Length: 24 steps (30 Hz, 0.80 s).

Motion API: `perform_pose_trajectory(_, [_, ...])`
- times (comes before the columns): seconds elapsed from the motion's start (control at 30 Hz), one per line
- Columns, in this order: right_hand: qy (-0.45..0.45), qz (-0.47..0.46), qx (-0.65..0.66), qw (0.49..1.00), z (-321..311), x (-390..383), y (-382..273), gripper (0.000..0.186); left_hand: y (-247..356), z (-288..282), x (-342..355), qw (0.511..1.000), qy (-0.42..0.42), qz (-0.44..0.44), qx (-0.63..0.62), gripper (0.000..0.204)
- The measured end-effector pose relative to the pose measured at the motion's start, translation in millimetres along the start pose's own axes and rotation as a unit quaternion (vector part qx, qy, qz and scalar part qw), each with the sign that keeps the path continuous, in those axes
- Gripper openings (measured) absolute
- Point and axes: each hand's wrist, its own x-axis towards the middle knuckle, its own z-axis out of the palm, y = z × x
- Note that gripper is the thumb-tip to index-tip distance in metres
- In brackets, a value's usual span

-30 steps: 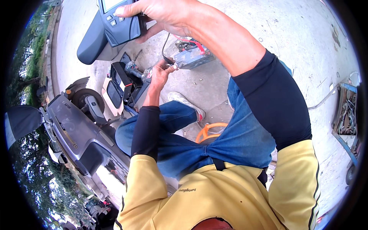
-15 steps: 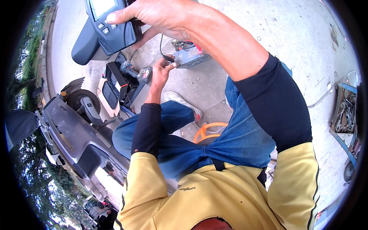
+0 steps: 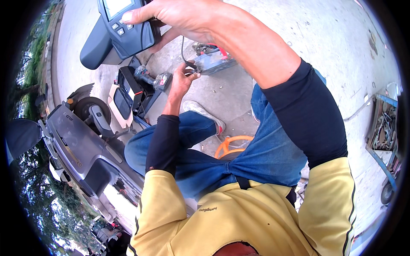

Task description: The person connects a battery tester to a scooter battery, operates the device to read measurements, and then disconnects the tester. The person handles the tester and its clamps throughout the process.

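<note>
While the right hand (image 3: pixel 179 18), fingers wrapped round, holds a handheld tester (image 3: pixel 136 39) at eleven o'clock, the left hand (image 3: pixel 181 83), fingers nearly closed, pinches a black clip (image 3: pixel 190 65) at the twelve-o'clock battery (image 3: pixel 210 62), apparently making contact that calls for steadiness.

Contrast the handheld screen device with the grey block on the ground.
The device is up in the right hand; the block rests on the ground. The device shows a bright screen and buttons; the block's visible sides show neither. Both are greyish.
</note>
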Motion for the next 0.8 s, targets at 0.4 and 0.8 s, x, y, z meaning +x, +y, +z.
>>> perform_pose_trajectory(0.4, [0.04, 0.06, -0.041, 0.997, 12.9, 9.4, 0.4, 0.041, 141.3, -96.8, -49.7, 0.942, -0.043, -0.034, 0.33, 0.06])
perform_pose_trajectory(0.8, [0.053, 0.065, -0.121, 0.989, 28.6, -3.0, 40.7, 0.075, 215.0, -108.3, -101.4, 0.918, 0.216, 0.152, -0.295, 0.085])
